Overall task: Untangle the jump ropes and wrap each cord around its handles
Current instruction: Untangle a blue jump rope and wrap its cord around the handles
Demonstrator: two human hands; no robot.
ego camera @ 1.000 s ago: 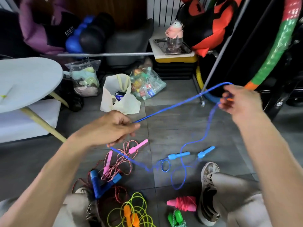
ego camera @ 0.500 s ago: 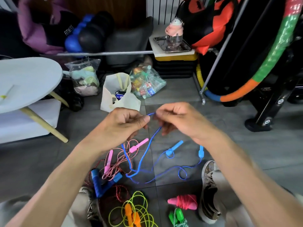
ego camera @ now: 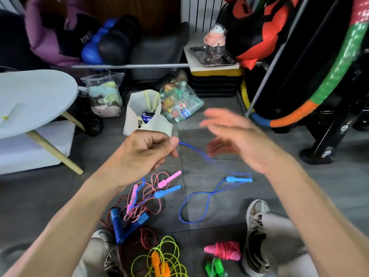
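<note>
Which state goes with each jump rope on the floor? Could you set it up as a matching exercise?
Things:
1. thin blue rope
2. pink rope with pink handles
3. neon yellow rope with orange handles
4. red-and-white twisted rope

States:
A. wound tightly around its handles
B. pinched in the left hand
C. loose coils near the bottom edge
D. tangled with other ropes

Pairs: 1-B, 2-A, 3-C, 4-D

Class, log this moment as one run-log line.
left hand: pinches blue cord | right hand: open, blurred, holds nothing | light-blue handles: on floor | pink bundle: already wrapped
</note>
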